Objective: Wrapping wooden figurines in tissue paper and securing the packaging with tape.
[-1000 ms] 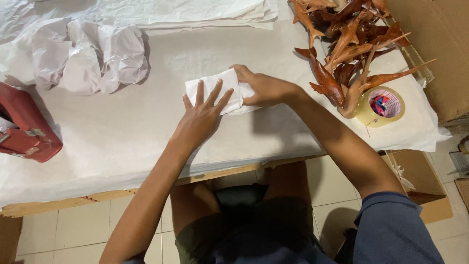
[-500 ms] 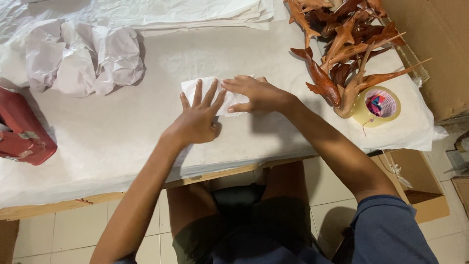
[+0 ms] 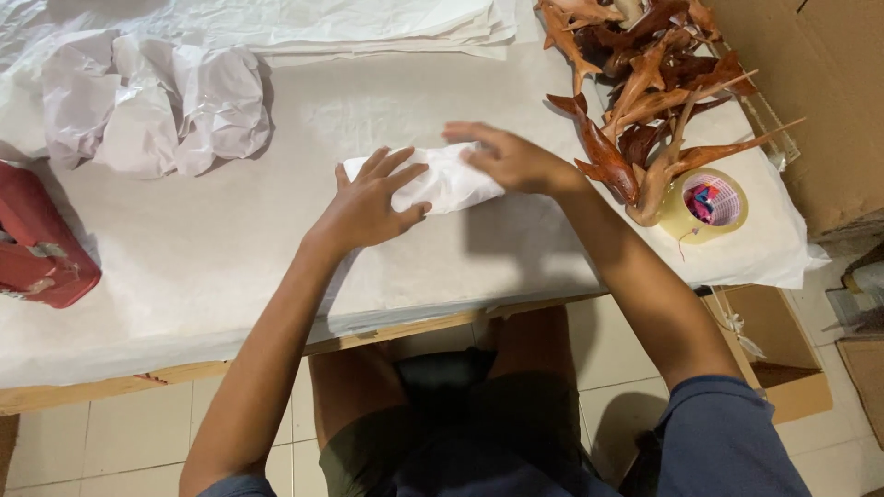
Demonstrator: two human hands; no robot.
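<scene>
A small bundle wrapped in white paper [image 3: 440, 182] lies in the middle of the paper-covered table [image 3: 184, 276]. My left hand [image 3: 368, 202] presses flat on its left end, fingers spread. My right hand [image 3: 511, 158] covers its right end, fingers curled over the wrapping. What is inside the paper is hidden.
A heap of brown carved wooden figures [image 3: 645, 83] lies at the right, with a roll of tape [image 3: 704, 204] in front of it. Several wrapped white bundles [image 3: 152, 110] sit at the back left, a red box [image 3: 37, 244] at the left edge. Cardboard boxes [image 3: 810, 92] stand at the right.
Both hands and the paper bundle have shifted slightly toward the far side of the table. The right hand has closed further over the bundle's right end.
</scene>
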